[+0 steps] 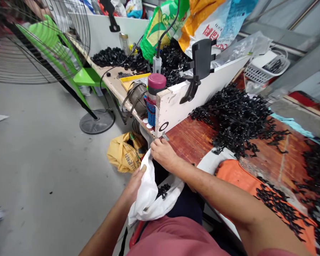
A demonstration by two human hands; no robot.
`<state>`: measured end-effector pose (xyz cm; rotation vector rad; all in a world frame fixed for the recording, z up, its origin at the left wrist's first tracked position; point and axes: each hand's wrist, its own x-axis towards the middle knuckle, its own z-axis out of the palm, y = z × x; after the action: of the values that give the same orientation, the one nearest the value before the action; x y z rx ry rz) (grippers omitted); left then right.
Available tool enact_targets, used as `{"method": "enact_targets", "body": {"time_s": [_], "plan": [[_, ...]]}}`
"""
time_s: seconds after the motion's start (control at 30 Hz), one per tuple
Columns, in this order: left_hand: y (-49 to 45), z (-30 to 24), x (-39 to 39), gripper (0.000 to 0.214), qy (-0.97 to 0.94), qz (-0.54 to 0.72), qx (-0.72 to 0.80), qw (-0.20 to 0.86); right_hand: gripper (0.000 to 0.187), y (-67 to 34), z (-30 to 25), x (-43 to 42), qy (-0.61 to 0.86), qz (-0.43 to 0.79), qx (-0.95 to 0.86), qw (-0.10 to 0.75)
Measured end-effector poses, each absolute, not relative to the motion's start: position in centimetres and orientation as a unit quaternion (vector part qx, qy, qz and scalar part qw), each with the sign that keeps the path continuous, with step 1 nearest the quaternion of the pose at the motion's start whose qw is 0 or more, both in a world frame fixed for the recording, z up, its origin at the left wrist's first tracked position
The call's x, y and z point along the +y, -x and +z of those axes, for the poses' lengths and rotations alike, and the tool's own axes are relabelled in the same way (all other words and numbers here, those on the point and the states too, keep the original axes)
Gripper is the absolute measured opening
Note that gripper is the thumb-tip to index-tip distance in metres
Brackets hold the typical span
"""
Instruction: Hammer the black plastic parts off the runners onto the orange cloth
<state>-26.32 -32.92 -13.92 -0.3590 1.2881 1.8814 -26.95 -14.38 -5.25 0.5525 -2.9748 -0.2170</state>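
Note:
A white woven sack lies open across my lap, its mouth facing up, with some small black plastic parts inside. My left hand is closed round the sack's left rim, thumb on top. Up at the table corner, my right hand has its fingers curled over the sack's upper edge, just below the end of a white upright board. A small metal bracket sits at the board's foot, right by the right hand's fingers.
Heaps of black plastic parts cover the reddish wooden table. An orange cloth hangs over the near edge. A phone holder is clamped on the board. On the left stand a fan base, a yellow sack and a green chair.

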Motion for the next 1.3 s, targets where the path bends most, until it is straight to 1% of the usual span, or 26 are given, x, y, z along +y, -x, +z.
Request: {"method": "enact_targets", "body": {"time_s": [0.23, 0.4, 0.57, 0.67, 0.77, 0.83, 0.93, 1.0, 1.07, 1.17, 1.23, 1.3], "plan": [[25.8, -13.5, -32.8, 0.070, 0.149, 0.742, 0.505, 0.416, 0.020, 26.8, -4.0, -10.3, -0.170, 0.041, -0.981, 0.089], [26.2, -13.9, -33.0, 0.070, 0.148, 0.738, 0.517, 0.408, 0.022, 26.5, -4.4, -8.7, -0.165, 0.119, -0.973, 0.111], [26.8, -14.2, -33.0, 0.074, 0.152, 0.733, 0.536, 0.391, 0.019, 26.9, -6.1, -10.8, -0.204, 0.160, -0.961, 0.092], [27.0, -14.1, -32.7, 0.073, 0.145, 0.735, 0.535, 0.391, 0.021, 27.8, -6.9, -12.9, -0.182, 0.158, -0.967, 0.088], [27.0, -14.1, -32.8, 0.071, 0.156, 0.738, 0.537, 0.377, 0.022, 28.0, -6.7, -14.1, -0.183, 0.162, -0.966, 0.083], [27.0, -14.1, -33.1, 0.069, 0.166, 0.741, 0.538, 0.366, 0.026, 27.0, -5.9, -14.1, -0.176, 0.198, -0.958, 0.109], [27.2, -14.1, -33.4, 0.066, 0.166, 0.740, 0.528, 0.381, 0.035, 23.6, -4.9, -13.3, -0.157, 0.289, -0.929, 0.170], [27.2, -13.8, -33.4, 0.069, 0.172, 0.736, 0.523, 0.395, 0.035, 20.8, -5.0, -13.0, -0.161, 0.313, -0.923, 0.155], [27.0, -13.4, -33.3, 0.075, 0.177, 0.733, 0.524, 0.396, 0.033, 18.2, -5.7, -13.5, -0.164, 0.290, -0.937, 0.103], [26.4, -12.9, -33.8, 0.077, 0.169, 0.719, 0.548, 0.393, 0.024, 15.2, -6.5, -14.6, -0.185, 0.197, -0.962, 0.029], [25.9, -13.0, -34.5, 0.074, 0.171, 0.696, 0.579, 0.389, 0.023, 13.9, -6.0, -14.5, -0.193, 0.165, -0.967, 0.014], [25.6, -13.3, -35.3, 0.069, 0.183, 0.673, 0.605, 0.385, 0.028, 12.8, -4.8, -13.1, -0.155, 0.174, -0.972, 0.038]]}}
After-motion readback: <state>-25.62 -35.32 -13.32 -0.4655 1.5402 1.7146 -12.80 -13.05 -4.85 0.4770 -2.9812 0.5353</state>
